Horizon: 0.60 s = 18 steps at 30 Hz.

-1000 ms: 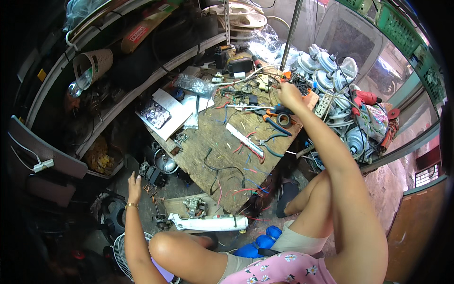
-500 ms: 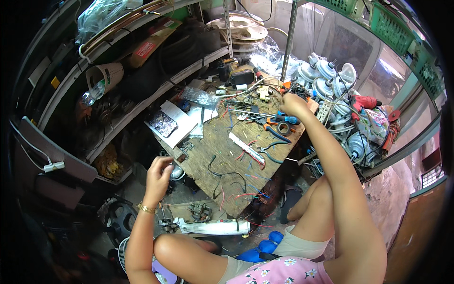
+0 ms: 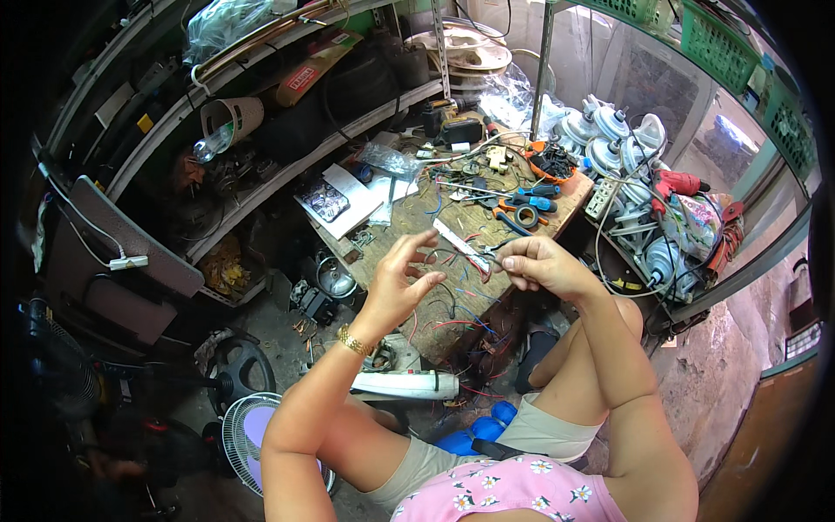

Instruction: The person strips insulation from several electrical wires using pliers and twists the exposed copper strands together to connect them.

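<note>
My right hand (image 3: 535,265) pinches a thin dark wire (image 3: 469,253) above the front of the plywood bench (image 3: 431,334). My left hand (image 3: 402,283) is raised at its left, fingers curled apart around the loose side of that wire; whether they touch it I cannot tell. Beneath lie a white strip (image 3: 454,239) and red, blue and black wire scraps. Just behind are pliers with orange handles (image 3: 498,212), a roll of dark tape (image 3: 525,217), blue-handled screwdrivers (image 3: 539,203) and an orange bowl (image 3: 552,161) of dark small parts.
Shelving (image 3: 261,187) lines the left. Papers and a phone (image 3: 323,200) sit on the bench. Pale ceiling-fan-like housings (image 3: 609,148) and a red drill (image 3: 675,184) crowd the right. A fan (image 3: 243,444), machine parts and a white tube (image 3: 404,384) are low around my legs.
My right hand has come from the bench's back right down toward its front, now with a dark wire. My left hand has risen and moved right, toward it.
</note>
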Available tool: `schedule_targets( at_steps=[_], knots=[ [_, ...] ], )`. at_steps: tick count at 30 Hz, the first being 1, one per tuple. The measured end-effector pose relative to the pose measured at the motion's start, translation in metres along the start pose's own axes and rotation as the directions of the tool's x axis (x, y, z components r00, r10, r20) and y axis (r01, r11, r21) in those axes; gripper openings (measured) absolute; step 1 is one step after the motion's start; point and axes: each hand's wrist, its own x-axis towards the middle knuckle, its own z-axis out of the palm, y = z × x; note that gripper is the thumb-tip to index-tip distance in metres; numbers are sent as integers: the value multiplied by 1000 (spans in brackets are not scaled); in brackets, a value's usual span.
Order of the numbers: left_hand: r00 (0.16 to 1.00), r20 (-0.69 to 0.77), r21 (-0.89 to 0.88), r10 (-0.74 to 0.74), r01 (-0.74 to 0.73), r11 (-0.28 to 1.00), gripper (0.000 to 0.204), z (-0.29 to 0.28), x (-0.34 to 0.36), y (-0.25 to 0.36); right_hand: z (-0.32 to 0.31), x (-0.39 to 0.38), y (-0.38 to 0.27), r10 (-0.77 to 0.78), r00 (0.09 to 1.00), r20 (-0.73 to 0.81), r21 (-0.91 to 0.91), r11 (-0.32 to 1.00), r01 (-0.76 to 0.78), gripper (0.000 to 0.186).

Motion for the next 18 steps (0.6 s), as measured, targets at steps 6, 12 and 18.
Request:
schedule_targets(
  at_steps=[6, 12, 18],
  knots=[
    [993, -101, -319, -68, 32, 947, 28, 11, -17, 11, 4, -13, 11, 17, 996, 89, 80, 996, -25, 26],
    [980, -179, -287, -83, 28, 958, 20, 18, -21, 28, 11, -22, 19, 46, 988, 148, 119, 991, -64, 26],
    [930, -234, -536, -284, 121, 836, 21, 6, -26, 20, 30, -33, 33, -62, 966, 250, -13, 998, 68, 20]
  ],
)
